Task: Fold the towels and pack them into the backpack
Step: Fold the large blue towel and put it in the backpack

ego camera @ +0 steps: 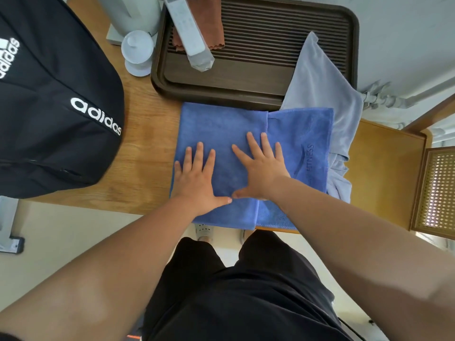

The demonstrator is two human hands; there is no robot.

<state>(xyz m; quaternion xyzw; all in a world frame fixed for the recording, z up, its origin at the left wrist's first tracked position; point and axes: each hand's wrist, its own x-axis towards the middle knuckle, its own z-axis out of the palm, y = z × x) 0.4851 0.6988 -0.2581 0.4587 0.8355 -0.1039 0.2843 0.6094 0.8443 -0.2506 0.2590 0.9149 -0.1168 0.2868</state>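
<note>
Fingers of left hand [199, 178] and right hand [261, 173] lie spread, pressing flat on blue towel [221, 124].

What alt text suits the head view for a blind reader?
Left hand and right hand press flat on a partly folded blue towel on a wooden table. Black backpack at left, grey towel at right.

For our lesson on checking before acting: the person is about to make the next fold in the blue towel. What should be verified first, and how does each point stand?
1. Left hand and right hand flat on blue towel: ok.
2. First fold lies smooth: ok.
3. Blue towel clear of grey towel: not ok, its right end overlaps it.
4. Grey towel folded: not ok, lies loose over the tray corner.
5. Backpack open: cannot tell.
</note>
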